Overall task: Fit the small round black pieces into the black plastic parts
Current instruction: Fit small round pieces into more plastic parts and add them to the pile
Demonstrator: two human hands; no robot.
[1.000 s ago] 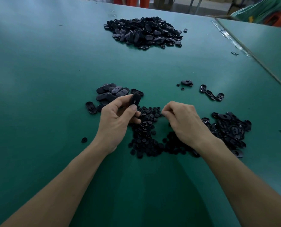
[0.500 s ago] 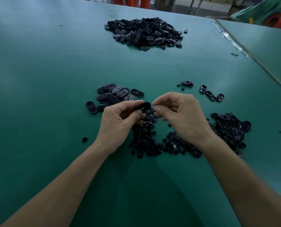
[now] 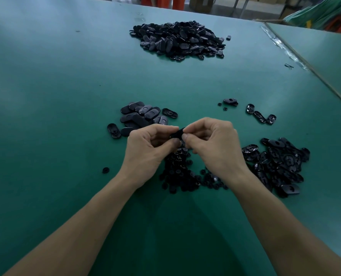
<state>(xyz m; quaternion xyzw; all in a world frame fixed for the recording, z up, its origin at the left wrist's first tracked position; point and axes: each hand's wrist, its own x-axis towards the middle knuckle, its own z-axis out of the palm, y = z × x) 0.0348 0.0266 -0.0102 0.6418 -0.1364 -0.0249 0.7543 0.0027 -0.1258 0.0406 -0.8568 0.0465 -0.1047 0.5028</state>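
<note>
Here, in the head view, both hands meet just above the middle of the frame. The left hand (image 3: 145, 152) grips a black plastic part (image 3: 176, 133) between thumb and curled fingers (image 3: 174, 144). The right hand (image 3: 215, 148), its fingers also curled, pinches the same part at its right end. The part is mostly covered; the visible strip has its long axis running left to right, rising slightly toward the right. Which face points up cannot be told, nor whether a round piece sits under the right fingertips.

Directly below the hands lies a heap of small round black pieces (image 3: 177, 172). One stray round piece (image 3: 105, 170) sits apart at centre left. A pile of oval parts (image 3: 279, 166) lies at centre right, and a smaller group of oval parts (image 3: 141, 116) lies just above the left hand. A few loose parts (image 3: 260, 115) are scattered right of centre, and a large heap (image 3: 177, 39) lies near the top.

The green bench (image 3: 56, 86) carries all of this. A second green surface (image 3: 329, 56) joins it along a seam at the upper right. Beyond the far edge are orange shapes, boxes and green bundled material. Bare green stretches across the left side and the bottom, around the forearms.
</note>
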